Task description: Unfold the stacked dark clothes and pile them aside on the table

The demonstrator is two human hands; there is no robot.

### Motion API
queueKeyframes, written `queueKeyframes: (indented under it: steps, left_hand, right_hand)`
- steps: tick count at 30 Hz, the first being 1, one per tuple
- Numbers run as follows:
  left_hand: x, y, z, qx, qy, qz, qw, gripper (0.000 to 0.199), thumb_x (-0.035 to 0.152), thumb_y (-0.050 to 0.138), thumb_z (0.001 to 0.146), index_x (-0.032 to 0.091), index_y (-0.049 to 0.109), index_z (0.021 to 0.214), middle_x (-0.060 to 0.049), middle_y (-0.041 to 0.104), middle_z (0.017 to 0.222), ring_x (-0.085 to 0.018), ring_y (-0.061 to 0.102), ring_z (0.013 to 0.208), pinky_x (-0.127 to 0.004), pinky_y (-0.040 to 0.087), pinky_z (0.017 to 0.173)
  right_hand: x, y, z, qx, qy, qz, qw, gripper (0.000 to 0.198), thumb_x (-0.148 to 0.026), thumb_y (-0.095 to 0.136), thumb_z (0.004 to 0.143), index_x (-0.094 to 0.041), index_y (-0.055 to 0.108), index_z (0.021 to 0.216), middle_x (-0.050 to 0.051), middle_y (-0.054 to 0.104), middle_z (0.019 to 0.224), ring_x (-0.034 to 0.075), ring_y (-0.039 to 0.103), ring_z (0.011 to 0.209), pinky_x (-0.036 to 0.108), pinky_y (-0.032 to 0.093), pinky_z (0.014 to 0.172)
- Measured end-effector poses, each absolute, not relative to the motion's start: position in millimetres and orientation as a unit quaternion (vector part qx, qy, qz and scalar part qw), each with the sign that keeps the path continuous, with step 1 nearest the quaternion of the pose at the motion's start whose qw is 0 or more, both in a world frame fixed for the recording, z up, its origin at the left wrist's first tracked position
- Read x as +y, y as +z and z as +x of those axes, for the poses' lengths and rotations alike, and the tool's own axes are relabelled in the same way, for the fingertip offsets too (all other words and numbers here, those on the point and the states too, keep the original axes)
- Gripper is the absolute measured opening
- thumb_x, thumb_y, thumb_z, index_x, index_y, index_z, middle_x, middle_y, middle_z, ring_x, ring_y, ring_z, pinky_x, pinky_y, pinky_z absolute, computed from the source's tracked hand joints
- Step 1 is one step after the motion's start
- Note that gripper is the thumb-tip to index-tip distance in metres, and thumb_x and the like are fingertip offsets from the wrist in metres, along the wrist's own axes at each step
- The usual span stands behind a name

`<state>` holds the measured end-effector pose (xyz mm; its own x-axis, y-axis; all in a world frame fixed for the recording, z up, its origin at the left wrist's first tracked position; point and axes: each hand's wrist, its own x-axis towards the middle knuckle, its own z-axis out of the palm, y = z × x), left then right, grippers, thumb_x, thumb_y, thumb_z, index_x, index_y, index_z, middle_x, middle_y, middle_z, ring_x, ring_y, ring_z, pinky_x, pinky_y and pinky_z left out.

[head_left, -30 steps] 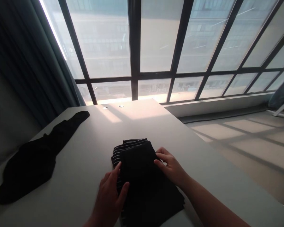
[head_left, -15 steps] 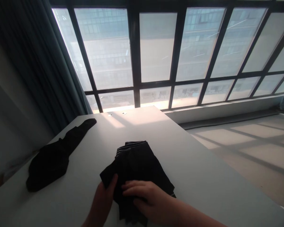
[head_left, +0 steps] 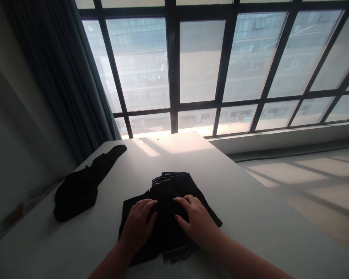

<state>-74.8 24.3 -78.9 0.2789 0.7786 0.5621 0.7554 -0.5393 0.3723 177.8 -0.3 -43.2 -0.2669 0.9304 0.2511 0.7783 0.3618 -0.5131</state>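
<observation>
A black folded garment (head_left: 165,228) with thin white stripes at its far edge lies on the white table in front of me. My left hand (head_left: 139,221) rests on its left part, fingers spread over the cloth. On the right part lies my right hand (head_left: 195,219), palm down, thumb and fingers apart. Both hands touch the top of the fabric without gripping it. Layers of cloth show at the near edge below my hands. What kind of garment it is, I cannot tell.
Another black cloth item (head_left: 81,188) lies crumpled along the left side of the white table (head_left: 250,224). Beyond the far edge stand tall framed windows (head_left: 202,62). A dark curtain (head_left: 58,77) hangs at the left, and sunlit floor (head_left: 302,174) stretches to the right.
My left hand has let go of the cloth's left edge and now lies on top. The left flap is spread further out. My right hand has moved slightly right and up.
</observation>
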Motion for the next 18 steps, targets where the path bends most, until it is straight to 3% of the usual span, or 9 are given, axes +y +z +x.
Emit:
queueKeyframes:
  steps: [4, 6, 9, 10, 12, 14, 18]
  left_hand:
    - [24.4, -56.5, -44.2, 0.392, 0.304, 0.868, -0.022, 0.052, 0.012, 0.053, 0.093, 0.026, 0.057, 0.143, -0.009, 0.06, 0.149, -0.028, 0.053, 0.139, -0.046, 0.046, 0.114]
    - [28.8, -41.2, -39.3, 0.341, 0.236, 0.91, -0.009, 0.048, 0.005, 0.056, 0.084, 0.027, 0.067, 0.125, -0.005, 0.063, 0.145, -0.027, 0.051, 0.14, -0.046, 0.042, 0.116]
    - [31.5, -23.7, -40.0, 0.314, 0.149, 0.937, 0.02, 0.027, 0.002, 0.061, 0.075, 0.023, 0.067, 0.09, -0.003, 0.072, 0.116, -0.024, 0.063, 0.114, -0.042, 0.045, 0.106]
    - [30.4, -19.9, -41.7, 0.323, 0.131, 0.937, 0.03, 0.022, 0.004, 0.063, 0.074, 0.022, 0.065, 0.087, -0.003, 0.071, 0.107, -0.022, 0.064, 0.104, -0.04, 0.046, 0.101]
    - [25.8, -14.0, -45.5, 0.341, 0.108, 0.933, 0.052, 0.02, 0.009, 0.067, 0.075, 0.022, 0.064, 0.09, -0.002, 0.07, 0.098, -0.021, 0.064, 0.093, -0.038, 0.048, 0.096]
    - [20.0, -9.3, -47.6, 0.345, 0.114, 0.929, 0.07, 0.019, 0.015, 0.07, 0.077, 0.023, 0.063, 0.093, -0.002, 0.069, 0.101, -0.021, 0.063, 0.094, -0.037, 0.048, 0.096]
    - [15.6, -4.2, -46.2, 0.334, 0.206, 0.917, 0.073, 0.013, 0.011, 0.063, 0.08, 0.022, 0.059, 0.085, -0.003, 0.067, 0.108, -0.019, 0.061, 0.095, -0.03, 0.049, 0.084]
  right_hand:
    - [-13.5, -49.4, 167.8, -0.854, 0.046, -0.458, 0.243, 0.02, -0.012, 0.064, 0.092, -0.025, 0.074, 0.103, 0.009, 0.064, 0.114, 0.025, 0.057, 0.107, 0.041, 0.045, 0.097]
    - [-20.1, -50.7, 166.8, -0.913, 0.008, -0.347, 0.213, 0.006, -0.021, 0.068, 0.095, -0.025, 0.071, 0.091, 0.005, 0.065, 0.103, 0.022, 0.056, 0.097, 0.038, 0.042, 0.092]
    - [-22.4, -46.1, 177.0, -0.949, -0.037, -0.237, 0.205, 0.007, -0.029, 0.069, 0.098, -0.025, 0.066, 0.092, 0.001, 0.065, 0.092, 0.019, 0.055, 0.085, 0.036, 0.041, 0.087]
    - [-20.8, -43.1, 183.2, -0.941, -0.052, -0.246, 0.227, 0.002, -0.026, 0.067, 0.098, -0.025, 0.066, 0.097, 0.001, 0.065, 0.091, 0.019, 0.055, 0.083, 0.035, 0.041, 0.085]
    - [-14.8, -36.3, 197.6, -0.903, -0.083, -0.296, 0.298, 0.015, -0.014, 0.06, 0.097, -0.024, 0.064, 0.108, 0.002, 0.065, 0.089, 0.018, 0.055, 0.079, 0.032, 0.039, 0.078]
    - [-7.0, -30.0, 211.7, -0.854, -0.111, -0.345, 0.373, 0.027, -0.004, 0.051, 0.093, -0.022, 0.062, 0.109, 0.001, 0.063, 0.083, 0.016, 0.054, 0.072, 0.028, 0.037, 0.07]
    - [4.5, -21.4, 228.1, -0.775, -0.128, -0.422, 0.453, 0.017, -0.004, 0.048, 0.081, -0.021, 0.05, 0.083, -0.004, 0.052, 0.066, 0.012, 0.044, 0.055, 0.025, 0.029, 0.056]
